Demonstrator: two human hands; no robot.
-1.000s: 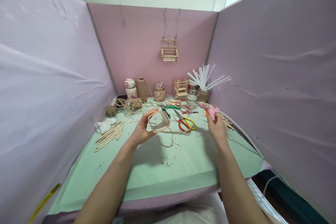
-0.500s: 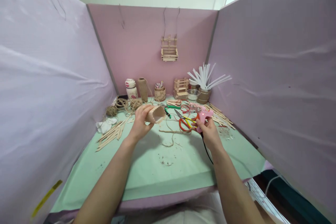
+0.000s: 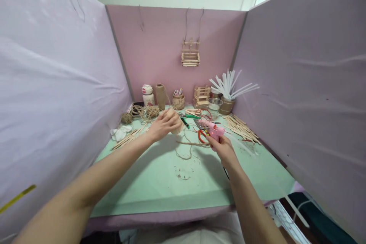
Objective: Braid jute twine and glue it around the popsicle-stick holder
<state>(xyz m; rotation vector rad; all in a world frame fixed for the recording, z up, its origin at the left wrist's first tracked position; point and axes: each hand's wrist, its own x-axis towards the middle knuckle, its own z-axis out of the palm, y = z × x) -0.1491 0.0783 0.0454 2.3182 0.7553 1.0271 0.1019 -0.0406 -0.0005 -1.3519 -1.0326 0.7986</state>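
Note:
My left hand (image 3: pixel 163 124) is closed around a small tan twine-wrapped cup (image 3: pixel 175 121), held above the green table top (image 3: pixel 160 179) near its middle. My right hand (image 3: pixel 221 145) grips a pink glue gun (image 3: pixel 211 129), whose nozzle points left toward the cup from a short distance away. A black cord runs from the gun down beside my right wrist. A loose length of twine (image 3: pixel 187 145) lies on the table below and between the two hands. Red and yellow handled scissors (image 3: pixel 201 134) sit just behind the gun, partly hidden by it.
Wooden sticks lie in piles at left (image 3: pixel 126 139) and right (image 3: pixel 243 129). Along the back wall stand a white jar (image 3: pixel 148 95), a twine spool (image 3: pixel 160 96), a pen holder (image 3: pixel 178 101), a stick crate (image 3: pixel 201 96), a glass bowl (image 3: pixel 215 103) and a pot of white glue sticks (image 3: pixel 228 91). Purple panels enclose three sides.
My right hand picked the glue gun up from the right side and brought it left toward the cup. My left hand turned the cup over and moved it slightly back.

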